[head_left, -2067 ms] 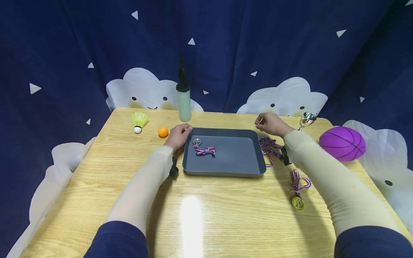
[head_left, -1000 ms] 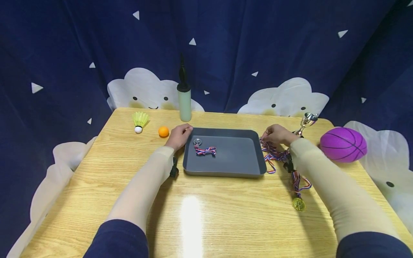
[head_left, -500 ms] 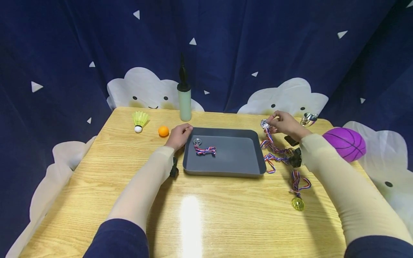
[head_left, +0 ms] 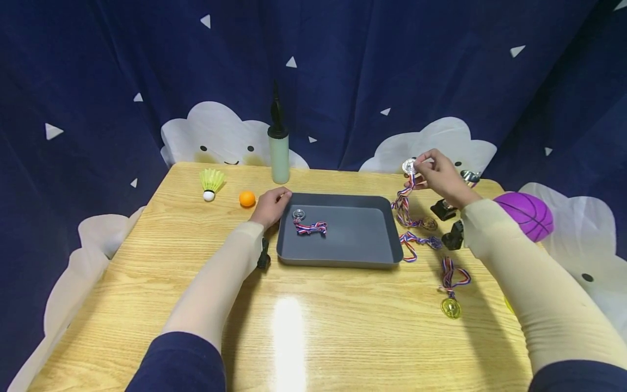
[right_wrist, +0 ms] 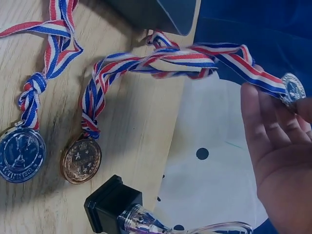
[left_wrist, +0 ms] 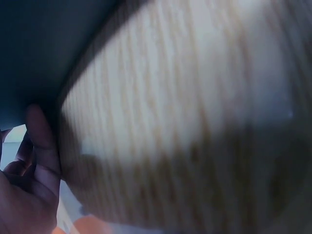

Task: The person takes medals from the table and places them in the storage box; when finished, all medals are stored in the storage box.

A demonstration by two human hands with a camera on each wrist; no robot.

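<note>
My right hand pinches a silver medal above the table's back right. Its striped ribbon trails down into a tangle with the ribbon of a bronze medal lying on the table. Another silver medal lies beside the bronze one; my right wrist hides its disc in the head view. A gold medal lies nearer me. My left hand holds the left rim of the grey tray near its far corner. Inside the tray, at the left, rests a silver medal with bunched ribbon.
A small trophy with a black base and a purple basketball are on the right, partly behind my right arm. A yellow shuttlecock, an orange ball and a pale green hand pump stand at the back left.
My right hand reached down to the ribbon pile, took the silver medal and raised it up and back, drawing its ribbon upward. The left hand and tray stay in place.
</note>
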